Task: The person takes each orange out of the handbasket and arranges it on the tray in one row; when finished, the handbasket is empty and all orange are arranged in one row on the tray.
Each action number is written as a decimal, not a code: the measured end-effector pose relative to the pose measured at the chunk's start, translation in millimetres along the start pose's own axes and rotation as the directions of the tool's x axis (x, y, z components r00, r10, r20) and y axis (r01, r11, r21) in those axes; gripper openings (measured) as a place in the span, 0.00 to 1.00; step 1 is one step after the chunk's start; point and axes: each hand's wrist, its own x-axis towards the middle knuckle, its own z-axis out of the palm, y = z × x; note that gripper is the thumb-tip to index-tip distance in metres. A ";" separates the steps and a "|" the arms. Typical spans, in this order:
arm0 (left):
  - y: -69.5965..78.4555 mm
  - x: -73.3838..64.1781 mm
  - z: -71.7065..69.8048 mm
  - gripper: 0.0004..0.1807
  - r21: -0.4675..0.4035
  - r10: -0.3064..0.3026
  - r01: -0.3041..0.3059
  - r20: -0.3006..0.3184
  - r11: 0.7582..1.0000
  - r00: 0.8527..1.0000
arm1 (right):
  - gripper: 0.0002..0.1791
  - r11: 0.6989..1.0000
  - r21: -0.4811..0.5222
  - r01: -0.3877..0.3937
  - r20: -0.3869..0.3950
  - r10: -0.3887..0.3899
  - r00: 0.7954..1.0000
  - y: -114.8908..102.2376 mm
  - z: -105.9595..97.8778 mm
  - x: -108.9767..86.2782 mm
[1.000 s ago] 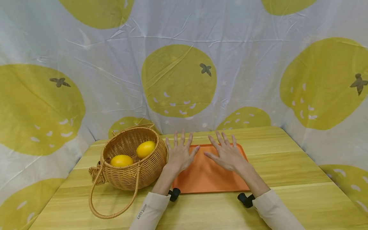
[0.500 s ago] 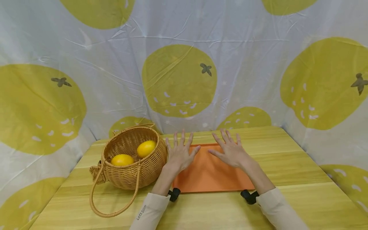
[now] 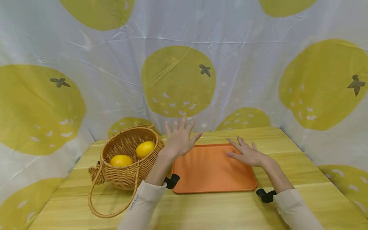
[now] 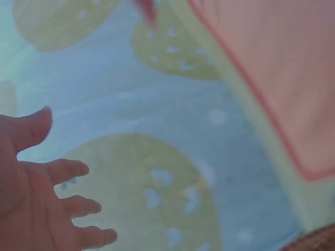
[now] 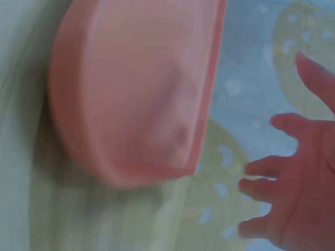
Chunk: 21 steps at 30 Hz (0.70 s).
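Observation:
In the head view my left hand (image 3: 180, 142) is raised beside the basket's right rim, over the left end of the tray, with fingers spread and nothing held. My right hand (image 3: 247, 154) hovers over the right end of the tray, fingers extended and holding nothing. Between them an orange rectangular tray (image 3: 211, 172) lies flat on the table. A round wicker basket (image 3: 123, 177) stands at the left with two yellow lemon-like fruits inside, a front fruit (image 3: 121, 160) and a back fruit (image 3: 145, 149). The left wrist view shows the spread left palm (image 4: 36, 204); the right wrist view shows the right palm (image 5: 303, 193).
The basket's looped handle (image 3: 110, 214) hangs down over the table in front. Black mounts sit at each wrist, a left mount (image 3: 172, 181) and a right mount (image 3: 265, 195). A fruit-printed curtain (image 3: 244, 70) encloses the wood-grain table (image 3: 302, 198) at the back and sides.
My right hand has moved right, from above the tray's middle to its right end. My left hand has lifted slightly, its fingertips now higher. Basket, fruits and tray stay put.

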 end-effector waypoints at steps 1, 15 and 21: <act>1.5 0.9 -10.5 0.39 0.010 0.002 -0.002 0.002 1.000 1.000 | 0.48 1.000 0.006 -0.017 0.033 0.017 0.999 4.7 -0.7 -0.9; -40.2 3.7 -137.8 0.33 -0.096 0.096 -0.079 0.190 0.992 0.977 | 0.46 0.993 0.115 -0.040 0.302 0.004 0.953 53.0 -7.3 -5.8; -100.3 0.1 -150.8 0.29 -0.168 0.066 -0.016 0.299 0.986 0.952 | 0.46 0.997 0.077 -0.003 0.295 -0.020 0.955 58.3 -8.9 -7.4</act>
